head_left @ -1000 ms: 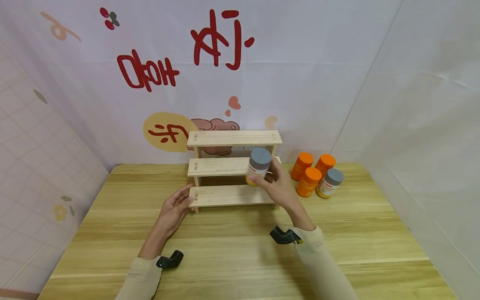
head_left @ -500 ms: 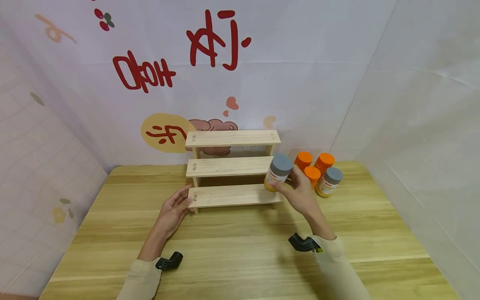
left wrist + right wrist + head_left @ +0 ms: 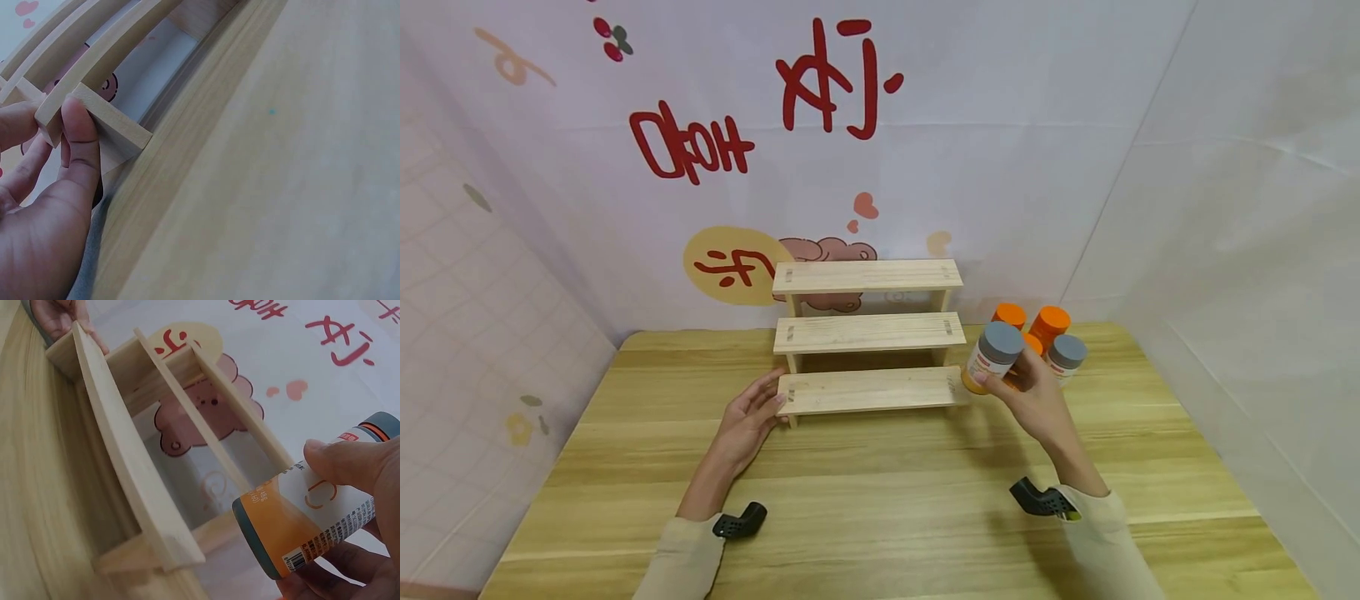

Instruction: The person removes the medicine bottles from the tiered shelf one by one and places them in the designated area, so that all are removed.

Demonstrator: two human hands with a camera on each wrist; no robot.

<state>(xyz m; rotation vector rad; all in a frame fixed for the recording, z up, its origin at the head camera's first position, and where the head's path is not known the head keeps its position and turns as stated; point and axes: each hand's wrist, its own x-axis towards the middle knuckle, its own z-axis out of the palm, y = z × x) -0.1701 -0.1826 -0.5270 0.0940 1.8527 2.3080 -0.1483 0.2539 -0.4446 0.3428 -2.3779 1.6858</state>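
Observation:
My right hand [image 3: 1037,400] grips a pill bottle [image 3: 996,354] with a grey lid and a white and orange label, thumb on its near side. The bottle is off the right end of the lowest step of a three-step wooden rack [image 3: 868,392]. In the right wrist view the bottle [image 3: 300,512] tilts, its base towards the rack. At the rack's left end my left hand [image 3: 748,425] pinches the lowest board. The left wrist view shows the thumb of this hand [image 3: 56,194] on the board's end, fingers on the other side.
Behind the held bottle stand several bottles: orange ones, such as the one at the back right [image 3: 1051,323], and a grey-lidded one [image 3: 1067,354]. The rack is on a wooden table [image 3: 865,500] before a white wall cloth [image 3: 1000,125] with red characters.
My right hand has carried the grey-lidded pill bottle right, from in front of the rack's right part to beyond its right end, near the other bottles. The left hand stays on the rack.

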